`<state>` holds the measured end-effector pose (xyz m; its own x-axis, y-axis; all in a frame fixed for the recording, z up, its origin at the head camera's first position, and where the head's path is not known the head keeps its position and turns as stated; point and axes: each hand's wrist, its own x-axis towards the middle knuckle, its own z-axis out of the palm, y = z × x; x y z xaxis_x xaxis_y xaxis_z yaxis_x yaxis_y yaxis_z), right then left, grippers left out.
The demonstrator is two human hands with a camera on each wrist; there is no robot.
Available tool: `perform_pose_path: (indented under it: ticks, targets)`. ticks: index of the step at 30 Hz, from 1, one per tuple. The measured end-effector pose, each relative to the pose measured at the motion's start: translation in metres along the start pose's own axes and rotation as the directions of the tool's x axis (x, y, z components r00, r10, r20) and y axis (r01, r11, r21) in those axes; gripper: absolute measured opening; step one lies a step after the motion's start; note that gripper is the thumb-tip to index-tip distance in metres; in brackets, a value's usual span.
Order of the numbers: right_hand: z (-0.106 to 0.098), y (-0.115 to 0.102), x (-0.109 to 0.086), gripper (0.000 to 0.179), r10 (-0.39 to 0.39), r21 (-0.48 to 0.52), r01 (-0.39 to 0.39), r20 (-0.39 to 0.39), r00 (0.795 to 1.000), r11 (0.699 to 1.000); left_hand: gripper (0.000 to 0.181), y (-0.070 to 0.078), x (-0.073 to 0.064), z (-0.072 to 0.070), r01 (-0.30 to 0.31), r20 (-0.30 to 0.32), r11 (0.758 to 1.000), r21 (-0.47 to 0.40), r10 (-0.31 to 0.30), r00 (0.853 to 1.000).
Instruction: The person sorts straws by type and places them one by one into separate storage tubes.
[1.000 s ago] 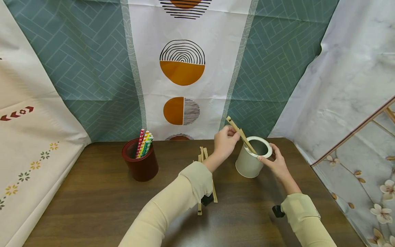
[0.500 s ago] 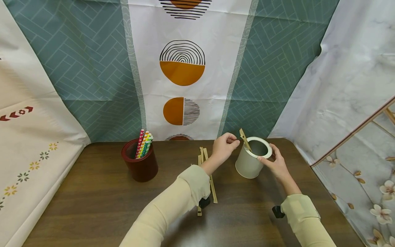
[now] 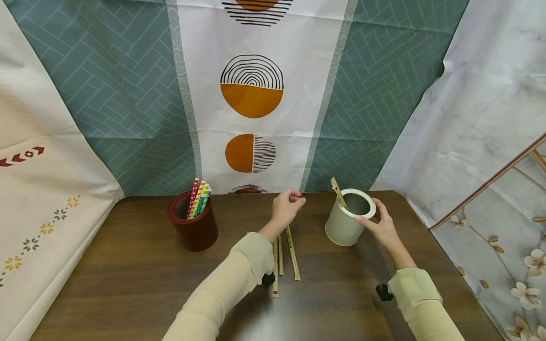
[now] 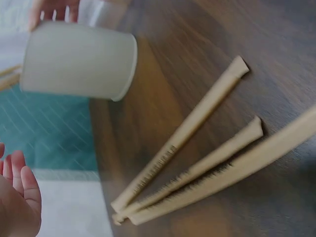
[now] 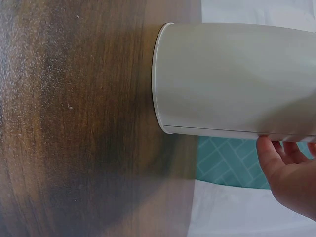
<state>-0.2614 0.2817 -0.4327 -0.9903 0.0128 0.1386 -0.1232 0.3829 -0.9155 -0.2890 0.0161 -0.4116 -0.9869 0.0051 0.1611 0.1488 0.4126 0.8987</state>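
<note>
My left hand is above the far ends of three paper-wrapped straws, its fingers loosely bent with nothing between them. These brown-wrapped straws lie close together on the wooden table, their far ends hidden behind my hand in the head view. A white-grey canister stands upright to the right. My right hand holds its rim, the thumb at the near side and the fingers behind. Wrapped straws lean inside the canister against its far left rim; how many cannot be told.
A dark red canister stands on the left of the table, with several patterned paper straws sticking up from it. Fabric hangs behind the table and along both sides.
My left hand let go of the wrapped straws, which slid down into the white-grey canister, and has moved left over the straws on the table. My right hand has stayed on the rim.
</note>
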Motion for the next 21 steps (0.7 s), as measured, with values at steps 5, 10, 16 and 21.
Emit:
perform_pose_path:
  ticks: [5, 10, 16, 21]
  targets:
    - [0.0, 0.0, 0.0, 0.073, -0.003, -0.005, 0.003, -0.005, 1.0, 1.0, 0.016, -0.023, -0.001, -0.001, 0.043, -0.054, 0.999, -0.005, -0.044, 0.998]
    - [0.0, 0.0, 0.001, 0.073, -0.006, 0.004, 0.006, -0.003, 1.0, 1.0, 0.015, -0.041, -0.004, 0.001, 0.092, -0.112, 0.996, 0.001, -0.091, 0.99]
    - [0.0, 0.001, 0.001, 0.073, 0.001, 0.006, -0.001, -0.001, 1.0, 1.0, 0.014, -0.065, -0.008, 0.002, 0.113, -0.169, 0.993, 0.034, -0.105, 0.98]
    - [0.0, 0.001, 0.001, 0.073, -0.006, 0.004, 0.006, 0.002, 1.0, 1.0, 0.012, -0.08, -0.012, 0.004, 0.126, -0.193, 0.99, 0.061, -0.112, 0.975]
